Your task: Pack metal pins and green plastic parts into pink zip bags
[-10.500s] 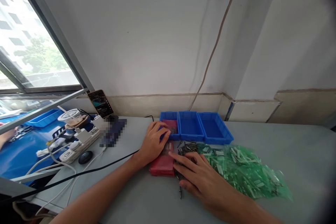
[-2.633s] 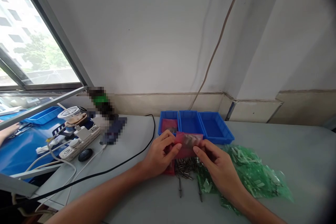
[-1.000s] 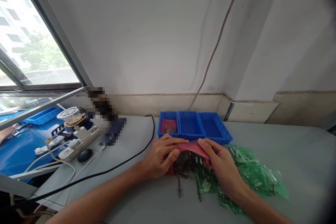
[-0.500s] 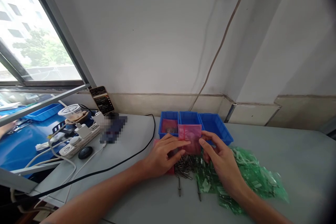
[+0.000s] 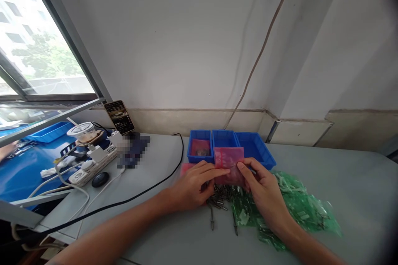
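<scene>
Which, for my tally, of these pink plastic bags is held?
The pink plastic bag pinched by the right hand; another lies in the leftmost of three adjoining blue plastic bins, more show behind the left hand.

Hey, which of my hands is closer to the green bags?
Your right. In this view, the right hand overlaps the green bags; the left hand is left of them, beyond the metal pins.

Workshop bench (image 5: 174,232), blue bins (image 5: 253,148), loose metal parts (image 5: 220,199)

Overexposed window (image 5: 46,49) at left, dark right corners
</scene>
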{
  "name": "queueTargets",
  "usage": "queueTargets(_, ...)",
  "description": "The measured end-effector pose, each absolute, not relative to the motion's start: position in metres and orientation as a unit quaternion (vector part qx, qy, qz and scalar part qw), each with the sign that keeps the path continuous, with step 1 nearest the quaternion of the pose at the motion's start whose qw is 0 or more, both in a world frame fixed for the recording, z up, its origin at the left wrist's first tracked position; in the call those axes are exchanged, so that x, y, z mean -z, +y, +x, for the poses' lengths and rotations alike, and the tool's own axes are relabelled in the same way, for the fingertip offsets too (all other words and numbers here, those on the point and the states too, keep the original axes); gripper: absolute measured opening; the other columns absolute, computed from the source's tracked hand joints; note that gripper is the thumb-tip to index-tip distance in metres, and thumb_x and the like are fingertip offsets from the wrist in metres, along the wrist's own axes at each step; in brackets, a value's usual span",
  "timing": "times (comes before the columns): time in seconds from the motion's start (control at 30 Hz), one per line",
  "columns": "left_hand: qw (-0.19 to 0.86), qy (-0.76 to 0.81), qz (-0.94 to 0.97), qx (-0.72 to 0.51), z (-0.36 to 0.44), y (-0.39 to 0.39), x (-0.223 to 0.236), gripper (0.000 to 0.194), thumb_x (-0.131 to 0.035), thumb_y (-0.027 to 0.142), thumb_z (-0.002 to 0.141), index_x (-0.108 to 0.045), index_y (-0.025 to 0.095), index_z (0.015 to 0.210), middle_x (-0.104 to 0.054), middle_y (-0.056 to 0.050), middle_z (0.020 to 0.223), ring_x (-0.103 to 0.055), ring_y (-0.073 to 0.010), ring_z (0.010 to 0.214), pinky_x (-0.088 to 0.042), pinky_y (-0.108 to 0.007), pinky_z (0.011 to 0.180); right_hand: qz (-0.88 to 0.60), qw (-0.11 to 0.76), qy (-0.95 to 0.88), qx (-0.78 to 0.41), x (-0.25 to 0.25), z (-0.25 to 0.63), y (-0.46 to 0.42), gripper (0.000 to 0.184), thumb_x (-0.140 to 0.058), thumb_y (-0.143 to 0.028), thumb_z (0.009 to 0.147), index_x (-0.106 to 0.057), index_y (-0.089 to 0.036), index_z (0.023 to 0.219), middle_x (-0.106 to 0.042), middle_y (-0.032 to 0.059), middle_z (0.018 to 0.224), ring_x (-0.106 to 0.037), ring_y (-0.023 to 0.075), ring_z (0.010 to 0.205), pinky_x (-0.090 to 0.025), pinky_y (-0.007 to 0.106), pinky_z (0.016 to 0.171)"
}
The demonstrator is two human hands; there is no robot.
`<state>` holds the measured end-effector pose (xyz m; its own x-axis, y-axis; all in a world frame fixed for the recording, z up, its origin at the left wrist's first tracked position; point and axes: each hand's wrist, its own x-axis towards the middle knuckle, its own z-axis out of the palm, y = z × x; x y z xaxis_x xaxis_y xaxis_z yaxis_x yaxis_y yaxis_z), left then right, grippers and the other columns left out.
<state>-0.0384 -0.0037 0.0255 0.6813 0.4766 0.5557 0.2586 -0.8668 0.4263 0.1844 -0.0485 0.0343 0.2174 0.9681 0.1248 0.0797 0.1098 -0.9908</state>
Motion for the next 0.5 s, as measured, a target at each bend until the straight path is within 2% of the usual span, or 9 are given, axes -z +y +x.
queueTargets(0.13, 0.158, 0.205, 0.895, -0.363, -0.0383, -0.0017, -0.0221, 0.052, -0.049, 0.007, 0.105, -0.058, 0.024, 0.153, -0.074, -0.009, 0.118, -0.064, -0.0210, 0.099, -0.054, -0.036, 0.091, -0.535, 0.565, -0.479, -0.405, -0.0303, 0.1852, -0.0488, 0.041, -0.074, -0.065, 0.092, -0.071, -0.025, 0.101, -0.050, -0.0049, 0.066, -0.042, 0.0149, 0.057, -0.037, 0.027, 0.050)
queueTargets(0.27, 0.179, 0.236, 0.881, -0.368, -0.0392, -0.0003, -0.0217, 0.047, -0.062, 0.013, 0.103, -0.061, 0.025, 0.148, -0.075, -0.007, 0.116, -0.063, -0.0211, 0.097, -0.052, -0.036, 0.095, -0.526, 0.566, -0.475, -0.422, -0.0290, 0.1850, -0.0477, 0.048, -0.078, -0.066, 0.088, -0.072, -0.025, 0.112, -0.065, -0.0001, 0.080, -0.050, 0.0166, 0.061, -0.040, 0.028, 0.052)
queueTargets(0.4, 0.200, 0.258, 0.863, -0.385, -0.0404, 0.0012, -0.0220, 0.042, -0.067, 0.015, 0.100, -0.066, 0.025, 0.141, -0.071, -0.006, 0.115, -0.065, -0.0218, 0.104, -0.051, -0.036, 0.097, -0.507, 0.579, -0.472, -0.430, -0.0311, 0.1852, -0.0471, 0.054, -0.081, -0.060, 0.088, -0.064, -0.029, 0.129, -0.065, -0.0020, 0.078, -0.051, 0.0178, 0.062, -0.040, 0.028, 0.054)
queueTargets(0.5, 0.213, 0.276, 0.846, -0.403, -0.0407, 0.0010, -0.0241, 0.034, -0.066, 0.015, 0.101, -0.072, 0.025, 0.133, -0.064, -0.007, 0.112, -0.064, -0.0221, 0.106, -0.052, -0.034, 0.095, -0.512, 0.568, -0.492, -0.416, -0.0316, 0.1862, -0.0485, 0.039, -0.078, -0.058, 0.091, -0.073, -0.027, 0.115, -0.068, 0.0013, 0.085, -0.054, 0.0186, 0.069, -0.041, 0.029, 0.058)
